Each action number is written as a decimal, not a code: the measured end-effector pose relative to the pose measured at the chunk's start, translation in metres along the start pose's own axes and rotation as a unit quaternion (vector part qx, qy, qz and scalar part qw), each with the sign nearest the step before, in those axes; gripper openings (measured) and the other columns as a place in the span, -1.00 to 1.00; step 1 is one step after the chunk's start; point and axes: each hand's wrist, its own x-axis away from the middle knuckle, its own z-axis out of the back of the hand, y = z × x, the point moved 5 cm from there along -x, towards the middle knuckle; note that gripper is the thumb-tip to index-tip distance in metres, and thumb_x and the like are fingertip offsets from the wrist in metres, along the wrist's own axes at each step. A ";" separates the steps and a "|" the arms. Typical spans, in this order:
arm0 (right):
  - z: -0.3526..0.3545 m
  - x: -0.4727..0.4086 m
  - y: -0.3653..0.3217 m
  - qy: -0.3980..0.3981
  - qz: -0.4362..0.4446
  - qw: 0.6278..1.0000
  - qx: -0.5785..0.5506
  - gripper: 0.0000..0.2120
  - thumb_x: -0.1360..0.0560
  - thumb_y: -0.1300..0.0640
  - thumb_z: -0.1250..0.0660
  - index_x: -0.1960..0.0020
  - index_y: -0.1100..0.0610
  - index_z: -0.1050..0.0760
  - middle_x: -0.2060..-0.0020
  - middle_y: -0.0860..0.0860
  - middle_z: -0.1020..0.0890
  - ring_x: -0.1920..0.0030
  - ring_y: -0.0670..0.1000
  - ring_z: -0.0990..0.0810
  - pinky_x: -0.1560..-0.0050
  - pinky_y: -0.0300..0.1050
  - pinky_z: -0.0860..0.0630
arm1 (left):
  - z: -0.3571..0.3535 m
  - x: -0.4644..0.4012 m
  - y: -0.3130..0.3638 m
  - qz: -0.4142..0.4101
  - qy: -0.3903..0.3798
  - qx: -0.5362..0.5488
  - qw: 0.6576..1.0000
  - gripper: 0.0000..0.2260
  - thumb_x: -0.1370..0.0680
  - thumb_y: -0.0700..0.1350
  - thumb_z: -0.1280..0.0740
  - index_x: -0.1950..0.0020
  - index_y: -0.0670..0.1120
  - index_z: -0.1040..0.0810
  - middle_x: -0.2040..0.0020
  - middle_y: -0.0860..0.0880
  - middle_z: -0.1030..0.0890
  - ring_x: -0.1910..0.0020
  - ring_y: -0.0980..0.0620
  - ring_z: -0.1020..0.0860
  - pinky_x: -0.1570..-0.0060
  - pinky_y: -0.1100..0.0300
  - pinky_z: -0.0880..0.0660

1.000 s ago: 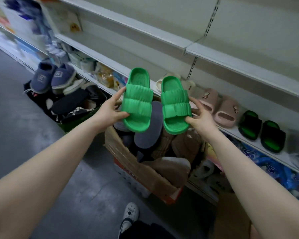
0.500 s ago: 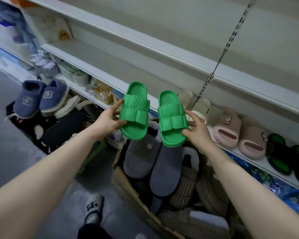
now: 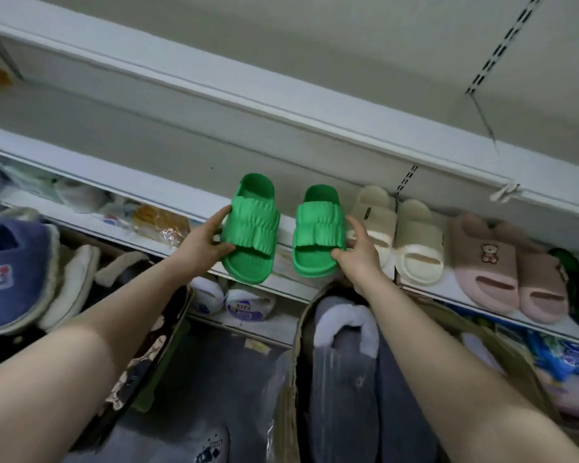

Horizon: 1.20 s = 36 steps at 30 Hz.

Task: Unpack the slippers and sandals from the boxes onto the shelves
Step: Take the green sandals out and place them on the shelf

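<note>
Sitting low at the bottom of the head view is an open brown cardboard box [image 3: 290,416] stuffed with footwear: a grey ribbed slipper with a pale fluffy cuff [image 3: 343,372] lies on top, more greyish pieces are packed beside it, too jumbled to tell apart. Off to the left there's a second heap with a navy fleece-lined slipper [image 3: 12,272] and a cream fuzzy one [image 3: 72,289]; what holds that heap is hard to make out.

Up on the white metal shelf [image 3: 168,195], the person has two bright green ribbed foam slides. The left green slide [image 3: 249,228] and the right green slide [image 3: 318,230] run front-to-back, long axis across the shelf's depth, open toes facing the person and overhanging the front edge, heels toward the back wall. They lie roughly parallel with a gap between them, the left one tipped a bit.

The left hand [image 3: 203,243] grips the left slide's outer edge, thumb under the strap, fingers up along the side. The right hand [image 3: 356,255] pinches the right slide's outer edge near the toe.

Just right of those sit a pair of cream foam slides [image 3: 418,242], then pink slides with a bear charm [image 3: 488,269], same orientation.
</note>
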 end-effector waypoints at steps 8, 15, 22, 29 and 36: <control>-0.041 -0.039 -0.002 -0.031 -0.006 0.993 0.110 -0.38 -0.50 0.29 -0.30 -0.50 0.06 -0.20 -0.28 0.14 -0.55 -0.24 0.18 -0.53 -0.01 -0.19 -0.36 | 0.002 -0.090 -0.019 -0.008 -0.001 -0.112 0.994 -0.37 -0.55 -0.29 -0.31 -0.55 0.04 -0.17 -0.36 -0.18 -0.47 -0.25 -0.17 -0.51 -0.28 -0.06 -0.43; -0.047 -0.044 -0.020 -0.139 0.096 0.929 0.329 0.09 -0.38 0.16 -0.53 -0.60 -0.14 0.17 -0.58 0.17 0.02 -0.51 0.22 -0.20 -0.46 -0.03 -0.24 | -0.020 -0.095 -0.015 -0.087 -0.078 -0.314 0.942 0.05 -0.34 0.09 -0.49 -0.58 -0.03 0.17 -0.56 -0.26 0.16 -0.54 -0.24 0.12 -0.50 -0.10 -0.03; -0.055 -0.066 -0.030 -0.108 0.158 0.898 0.396 -0.05 -0.45 0.24 -0.48 -0.62 -0.03 0.06 -0.58 0.15 -0.01 -0.54 0.25 -0.09 -0.50 0.04 -0.19 | -0.036 -0.121 -0.014 -0.161 -0.097 -0.368 0.911 0.11 -0.29 0.09 -0.57 -0.58 -0.12 0.11 -0.54 -0.33 0.14 -0.53 -0.31 0.07 -0.48 -0.13 -0.09; -0.055 -0.105 -0.030 -0.100 0.152 0.895 0.408 -0.05 -0.46 0.29 -0.44 -0.62 -0.04 0.08 -0.59 0.13 0.04 -0.56 0.23 -0.02 -0.50 0.07 -0.24 | -0.041 -0.153 -0.002 -0.183 -0.104 -0.370 0.905 0.06 -0.32 0.05 -0.55 -0.58 -0.16 0.08 -0.53 -0.37 0.13 -0.52 -0.35 0.02 -0.48 -0.09 -0.11; -0.053 -0.111 -0.031 -0.105 0.153 0.894 0.409 -0.06 -0.46 0.30 -0.42 -0.62 -0.04 0.08 -0.60 0.11 0.07 -0.56 0.21 0.00 -0.50 0.08 -0.22 | -0.041 -0.157 0.000 -0.155 -0.123 -0.399 0.896 0.04 -0.36 0.11 -0.50 -0.58 -0.07 0.14 -0.55 -0.29 0.16 -0.51 -0.35 -0.01 -0.48 -0.08 -0.11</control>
